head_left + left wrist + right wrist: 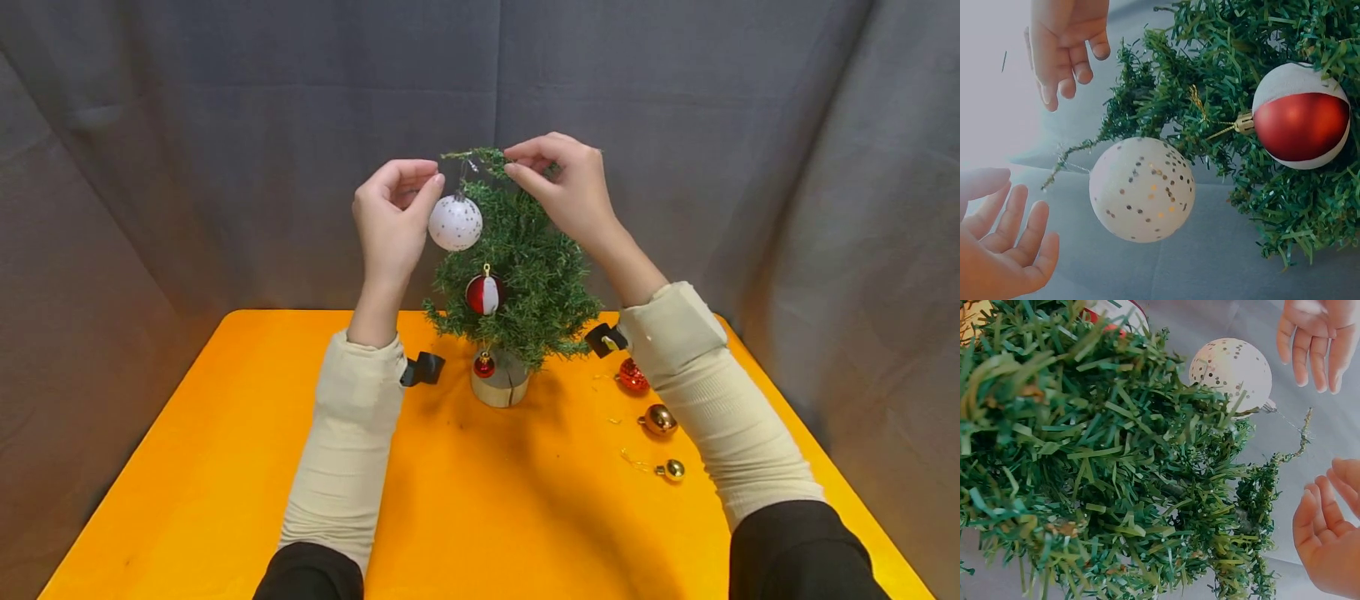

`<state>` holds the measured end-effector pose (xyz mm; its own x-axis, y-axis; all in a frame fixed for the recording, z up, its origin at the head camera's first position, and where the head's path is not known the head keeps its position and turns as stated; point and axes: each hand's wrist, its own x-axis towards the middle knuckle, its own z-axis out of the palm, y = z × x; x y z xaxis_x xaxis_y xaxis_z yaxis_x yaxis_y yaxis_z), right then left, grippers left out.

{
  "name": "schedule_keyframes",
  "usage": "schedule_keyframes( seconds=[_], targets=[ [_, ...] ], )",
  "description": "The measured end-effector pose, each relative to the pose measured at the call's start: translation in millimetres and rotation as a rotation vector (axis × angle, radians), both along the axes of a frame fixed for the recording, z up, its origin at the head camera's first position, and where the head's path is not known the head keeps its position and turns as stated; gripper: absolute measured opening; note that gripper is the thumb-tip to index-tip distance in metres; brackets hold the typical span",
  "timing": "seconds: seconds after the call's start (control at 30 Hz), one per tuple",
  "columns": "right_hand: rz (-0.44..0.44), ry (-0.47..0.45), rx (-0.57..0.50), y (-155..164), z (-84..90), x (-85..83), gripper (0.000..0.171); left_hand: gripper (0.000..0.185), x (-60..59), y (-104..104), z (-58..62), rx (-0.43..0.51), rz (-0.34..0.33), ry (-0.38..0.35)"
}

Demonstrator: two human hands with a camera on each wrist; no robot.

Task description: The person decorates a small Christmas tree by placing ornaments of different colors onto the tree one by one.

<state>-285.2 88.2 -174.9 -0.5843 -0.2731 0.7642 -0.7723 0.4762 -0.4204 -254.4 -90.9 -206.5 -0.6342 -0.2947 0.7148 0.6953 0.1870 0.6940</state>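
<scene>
A white bauble with glittery dots point(455, 222) hangs by a silver loop from a thin top branch point(1072, 150) of a small green artificial Christmas tree point(525, 267). To its left is my left hand point(393, 212), fingers loosely bent and holding nothing. My right hand point(566, 183) is on the other side of that branch, thumb and fingers relaxed, apart from the twig in the right wrist view. Lower on the tree hang a red and white bauble point(484, 295) and a small red bauble point(483, 365).
The tree stands in a wooden base point(498, 387) on an orange table point(225, 467). Right of it lie a glittery red bauble point(633, 375), a bronze-coloured bauble point(660, 420) and a small gold bauble point(673, 471). Grey curtains point(300, 125) surround the table.
</scene>
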Motion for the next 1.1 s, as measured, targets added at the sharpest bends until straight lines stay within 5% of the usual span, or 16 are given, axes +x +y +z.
schedule_keyframes(
  seconds=[0.73,1.1],
  targets=[
    [0.115,0.064,-0.091,25,-11.8,13.7,0.014,0.013,19.8,16,-10.5,-0.088,-0.044,0.052],
    [0.114,0.043,-0.142,47,-26.7,20.9,0.012,0.016,25.3,25,-22.6,-0.224,-0.149,-0.019]
  ],
)
